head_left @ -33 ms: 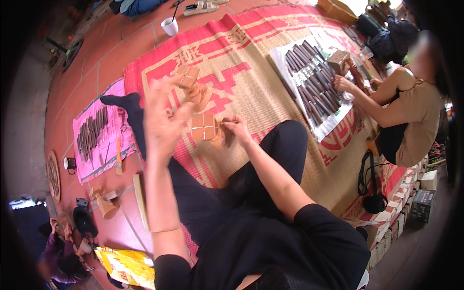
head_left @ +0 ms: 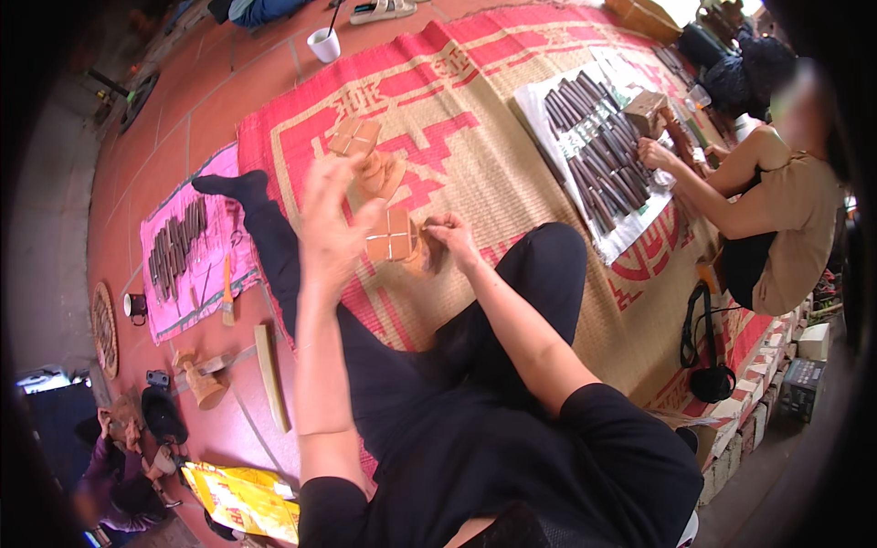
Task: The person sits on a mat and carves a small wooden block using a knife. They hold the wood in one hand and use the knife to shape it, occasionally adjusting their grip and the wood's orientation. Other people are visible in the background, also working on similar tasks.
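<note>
In front of me on the mat are two carved wooden pieces, each with a square top marked by a pale cross and a rounder base. The nearer carved piece [head_left: 390, 237] is beside my right hand [head_left: 454, 239]. That hand's fingertips are pinched together at the piece's right edge; whatever is between them is too small to make out. Raised left of the pieces, my left hand [head_left: 331, 215] has thumb and fingers curved apart around nothing. It partly overlaps the view of the farther carved piece [head_left: 354, 137].
Dark tools lie on a pink cloth [head_left: 153, 315] at left, near a wooden piece [head_left: 206, 388] and a wooden strip [head_left: 269, 379]. At right, a person [head_left: 776, 219] works beside a white sheet [head_left: 598, 242] bearing many tools. A white cup [head_left: 323, 46] stands farther off.
My left hand has shifted slightly right and down and is less blurred. My right hand stays by the nearer carved piece. The whole view has shifted slightly.
</note>
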### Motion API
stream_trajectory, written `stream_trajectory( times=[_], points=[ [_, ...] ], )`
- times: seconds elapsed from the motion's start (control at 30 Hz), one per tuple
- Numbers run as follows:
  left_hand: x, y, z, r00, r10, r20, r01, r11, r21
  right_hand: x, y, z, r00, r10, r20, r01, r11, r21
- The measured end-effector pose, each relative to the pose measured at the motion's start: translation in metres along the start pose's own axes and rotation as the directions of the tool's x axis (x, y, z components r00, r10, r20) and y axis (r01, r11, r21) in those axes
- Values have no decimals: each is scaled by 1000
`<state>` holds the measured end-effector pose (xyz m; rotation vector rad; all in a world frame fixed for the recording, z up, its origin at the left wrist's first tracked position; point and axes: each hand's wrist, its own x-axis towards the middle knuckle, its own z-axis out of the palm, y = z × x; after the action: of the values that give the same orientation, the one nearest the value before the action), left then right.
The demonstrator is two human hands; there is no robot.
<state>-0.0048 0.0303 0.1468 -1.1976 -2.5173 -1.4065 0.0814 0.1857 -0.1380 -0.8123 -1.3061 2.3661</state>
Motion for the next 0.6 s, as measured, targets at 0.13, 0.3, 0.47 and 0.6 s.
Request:
stream_trajectory(
  times=[0.13,0.3,0.47,0.6],
  points=[
    [-37,-62,79,990,-69,125,49,987,154,-8,-16,5,999,29,-44,-30,999,-38],
    [-44,-74,100,998,11,65,-32,938,344,-6,-16,-3,981,78,-178,-70,996,49],
    [-50,-79,84,998,-55,-22,59,971,234,-4,-18,1,963,-103,-248,86,993,-77],
    [-56,-78,80,991,-106,-78,119,976,185,-8,-24,24,961,-266,-80,229,922,-312]
  ],
)
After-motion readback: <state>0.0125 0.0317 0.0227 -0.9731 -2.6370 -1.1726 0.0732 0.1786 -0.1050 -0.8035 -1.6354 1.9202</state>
